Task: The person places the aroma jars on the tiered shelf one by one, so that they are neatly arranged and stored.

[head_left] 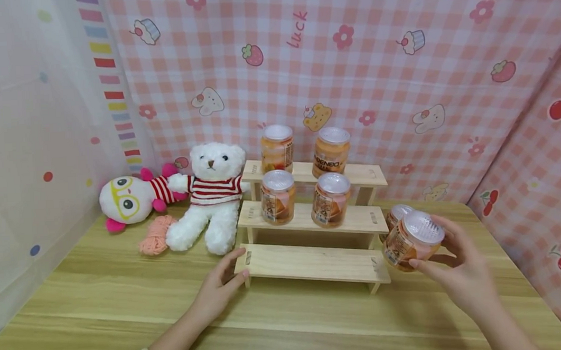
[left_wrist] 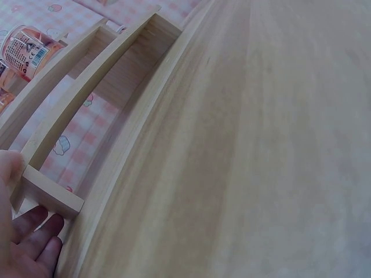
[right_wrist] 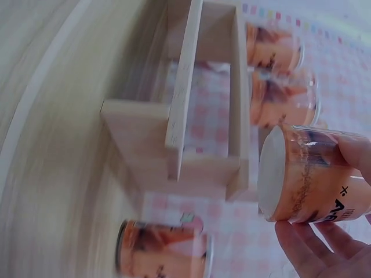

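Observation:
My right hand (head_left: 466,271) grips a jar (head_left: 412,242) with an orange label and clear lid, holding it tilted at the right end of the wooden three-step rack (head_left: 309,262). In the right wrist view the held jar (right_wrist: 319,174) shows its pale base, with fingers wrapped on it. Another jar (head_left: 397,215) stands on the table behind it, partly hidden. Two jars (head_left: 276,149) stand on the top step and two (head_left: 330,200) on the middle step. My left hand (head_left: 219,286) grips the left end of the bottom step, thumb and fingers around its edge in the left wrist view.
Left of the rack a white teddy bear (head_left: 215,194) in a striped top sits beside a pink and white doll (head_left: 131,199) with yellow glasses. Pink yarn (head_left: 157,235) lies in front of them. A pink checked cloth (head_left: 275,80) hangs behind the table (head_left: 288,328).

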`<state>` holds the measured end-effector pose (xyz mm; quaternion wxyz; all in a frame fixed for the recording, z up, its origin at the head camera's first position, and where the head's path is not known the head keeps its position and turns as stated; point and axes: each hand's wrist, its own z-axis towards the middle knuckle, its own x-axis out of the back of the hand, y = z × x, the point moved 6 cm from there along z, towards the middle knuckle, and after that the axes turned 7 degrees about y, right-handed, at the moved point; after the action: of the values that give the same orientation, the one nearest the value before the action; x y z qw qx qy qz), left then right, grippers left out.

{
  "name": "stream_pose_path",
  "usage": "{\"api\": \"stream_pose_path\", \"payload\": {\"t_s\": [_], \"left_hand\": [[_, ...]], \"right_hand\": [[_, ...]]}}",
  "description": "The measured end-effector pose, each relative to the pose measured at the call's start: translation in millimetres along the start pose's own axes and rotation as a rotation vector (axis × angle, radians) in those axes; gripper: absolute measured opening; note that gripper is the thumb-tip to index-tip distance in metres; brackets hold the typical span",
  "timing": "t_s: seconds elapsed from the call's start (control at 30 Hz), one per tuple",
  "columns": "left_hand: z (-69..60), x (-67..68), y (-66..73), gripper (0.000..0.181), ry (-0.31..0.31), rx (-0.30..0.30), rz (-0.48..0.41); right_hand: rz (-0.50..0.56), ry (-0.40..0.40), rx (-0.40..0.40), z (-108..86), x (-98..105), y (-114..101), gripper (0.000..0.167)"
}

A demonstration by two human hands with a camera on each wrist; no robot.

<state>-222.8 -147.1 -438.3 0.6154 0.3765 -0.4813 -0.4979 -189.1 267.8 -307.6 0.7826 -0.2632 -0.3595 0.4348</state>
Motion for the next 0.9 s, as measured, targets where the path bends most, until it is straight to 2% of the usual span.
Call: {"api": "stream_pose_path", "payload": {"t_s": [0.27,0.6,0.9], "left_hand": [[-0.2,-0.2,1.9,0.048,0.003,-0.006,-0.004],[-0.7,-1.2,2.6,0.048,0.003,-0.017,-0.009],[-0.1,-0.5,4.4,0.048,0.000,-0.026,-0.006]], "right_hand": [[0.040,-0.028,0.082,-5.2,-22,-22,0.091],[0.100,-0.108,0.098,-12.2,-61,-42,0.089],[0.197,-0.168,0.013,-14.2,-100,-51,0.082]]}}
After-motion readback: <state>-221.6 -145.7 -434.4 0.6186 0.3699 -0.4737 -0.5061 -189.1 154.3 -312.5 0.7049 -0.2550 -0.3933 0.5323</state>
